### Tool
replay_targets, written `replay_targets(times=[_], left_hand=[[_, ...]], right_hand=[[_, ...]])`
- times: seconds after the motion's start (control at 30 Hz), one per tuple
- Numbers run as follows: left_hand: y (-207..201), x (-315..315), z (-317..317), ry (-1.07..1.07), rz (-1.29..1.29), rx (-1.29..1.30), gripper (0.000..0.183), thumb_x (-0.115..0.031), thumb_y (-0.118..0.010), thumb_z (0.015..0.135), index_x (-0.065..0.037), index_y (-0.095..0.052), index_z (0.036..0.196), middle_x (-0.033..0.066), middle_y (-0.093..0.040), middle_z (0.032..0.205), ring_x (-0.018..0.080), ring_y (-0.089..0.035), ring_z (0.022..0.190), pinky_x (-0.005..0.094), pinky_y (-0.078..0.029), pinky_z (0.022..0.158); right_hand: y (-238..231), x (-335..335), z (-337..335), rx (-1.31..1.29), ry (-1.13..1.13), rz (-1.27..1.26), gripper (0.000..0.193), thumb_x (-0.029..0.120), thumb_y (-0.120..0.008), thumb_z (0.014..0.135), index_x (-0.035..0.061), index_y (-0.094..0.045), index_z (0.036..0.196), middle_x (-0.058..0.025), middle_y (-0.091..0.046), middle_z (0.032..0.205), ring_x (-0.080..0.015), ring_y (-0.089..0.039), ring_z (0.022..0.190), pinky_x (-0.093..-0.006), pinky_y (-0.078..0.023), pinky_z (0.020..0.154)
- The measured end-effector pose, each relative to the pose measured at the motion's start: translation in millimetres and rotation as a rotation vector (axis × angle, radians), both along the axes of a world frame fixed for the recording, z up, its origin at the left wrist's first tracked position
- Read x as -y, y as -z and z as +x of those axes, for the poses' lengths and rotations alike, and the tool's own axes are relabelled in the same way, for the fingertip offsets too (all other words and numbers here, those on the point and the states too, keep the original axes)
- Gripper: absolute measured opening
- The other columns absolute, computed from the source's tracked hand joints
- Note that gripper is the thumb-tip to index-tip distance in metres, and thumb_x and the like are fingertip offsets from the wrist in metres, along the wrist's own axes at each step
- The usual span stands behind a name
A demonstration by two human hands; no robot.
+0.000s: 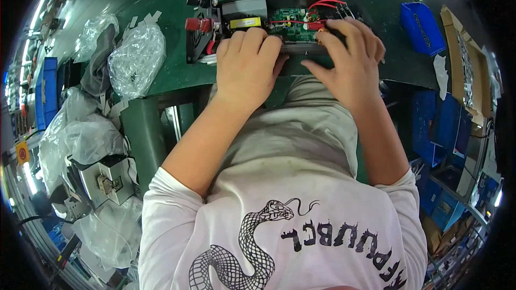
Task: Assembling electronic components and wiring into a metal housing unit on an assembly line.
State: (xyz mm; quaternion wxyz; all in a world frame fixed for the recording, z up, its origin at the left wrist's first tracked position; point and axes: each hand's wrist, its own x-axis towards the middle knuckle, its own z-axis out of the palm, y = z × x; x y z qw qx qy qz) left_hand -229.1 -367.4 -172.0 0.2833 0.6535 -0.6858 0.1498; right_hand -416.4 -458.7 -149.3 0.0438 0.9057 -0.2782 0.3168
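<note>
- Stretching away in front of my body is the green table (398, 64), with everything I am touching set near its closer edge.
- On it lies the open black housing (303, 49), straight ahead of me, its long axis running left to right, across the line of my forearms. Its near wall is the side closest to me.
- My left hand (247, 67) lies palm down over the left part of that wall, knuckles bent and fingers close together. The fingertips drop out of sight, so I cannot tell whether they grip or only rest.
- My right hand (349, 56) arches over the right part, thumb spread wide from the fingers and well short of them, on my side of the wall; I see nothing pinched between.
- The green circuit board (286, 16) sits inside, between my hands, forward and left of my right fingertips.
- A red wire (290, 22) runs along the board, parallel to the housing, toward those fingertips.
- Smallest is the orange part (321, 36), right at my right index tip; that hand is clearly nearer. Whether skin touches it, I cannot tell.
</note>
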Motion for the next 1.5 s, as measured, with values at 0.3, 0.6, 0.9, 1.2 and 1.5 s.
replay_targets(times=[0.3, 0.6, 0.9, 1.2, 1.5], left_hand=[[-6, -43, -12, 0.065, 0.081, 0.039, 0.027, -0.019, -0.06, 0.075, -0.013, -0.063, 0.1, 0.0019, -0.057, 0.096, 0.0214, -0.055, 0.083, 0.0364, -0.043, 0.072], [-1, -52, -10, 0.115, 0.072, 0.054, 0.028, -0.022, -0.064, 0.073, -0.015, -0.061, 0.1, 0.0021, -0.059, 0.1, 0.02, -0.054, 0.08, 0.0354, -0.042, 0.069], [-2, -52, -10, 0.091, 0.066, 0.072, 0.025, -0.021, -0.064, 0.072, -0.016, -0.059, 0.096, 0.0014, -0.06, 0.095, 0.0199, -0.055, 0.078, 0.0337, -0.042, 0.065], [-3, -51, -10, 0.092, 0.087, 0.056, 0.026, -0.02, -0.065, 0.073, -0.015, -0.059, 0.097, 0.0014, -0.061, 0.096, 0.02, -0.055, 0.078, 0.034, -0.043, 0.066], [-9, -50, -13, 0.073, 0.126, 0.057, 0.025, -0.019, -0.064, 0.073, -0.014, -0.057, 0.097, 0.001, -0.059, 0.096, 0.0194, -0.056, 0.079, 0.0343, -0.043, 0.066]], right_hand=[[7, -24, -19, -0.056, -0.151, 0.157, 0.037, 0.021, -0.087, 0.059, 0.0112, -0.065, 0.088, -0.0014, -0.064, 0.107, -0.023, -0.06, 0.104, -0.0392, -0.035, 0.09], [12, -24, -27, -0.086, -0.165, 0.225, 0.034, 0.02, -0.083, 0.06, 0.0136, -0.064, 0.087, 0.0004, -0.065, 0.108, -0.0219, -0.061, 0.105, -0.0395, -0.033, 0.089], [17, -24, -26, -0.082, -0.159, 0.246, 0.025, 0.022, -0.079, 0.062, 0.0167, -0.064, 0.082, 0.0041, -0.063, 0.107, -0.0169, -0.06, 0.104, -0.0404, -0.03, 0.091], [13, -20, -27, -0.078, -0.191, 0.235, 0.034, 0.019, -0.082, 0.059, 0.0154, -0.061, 0.086, 0.0021, -0.064, 0.107, -0.0205, -0.063, 0.102, -0.0389, -0.033, 0.087], [14, -23, -24, -0.038, -0.167, 0.246, 0.031, 0.015, -0.081, 0.057, 0.0149, -0.061, 0.08, 0.0019, -0.065, 0.105, -0.0201, -0.062, 0.1, -0.0386, -0.032, 0.087]])
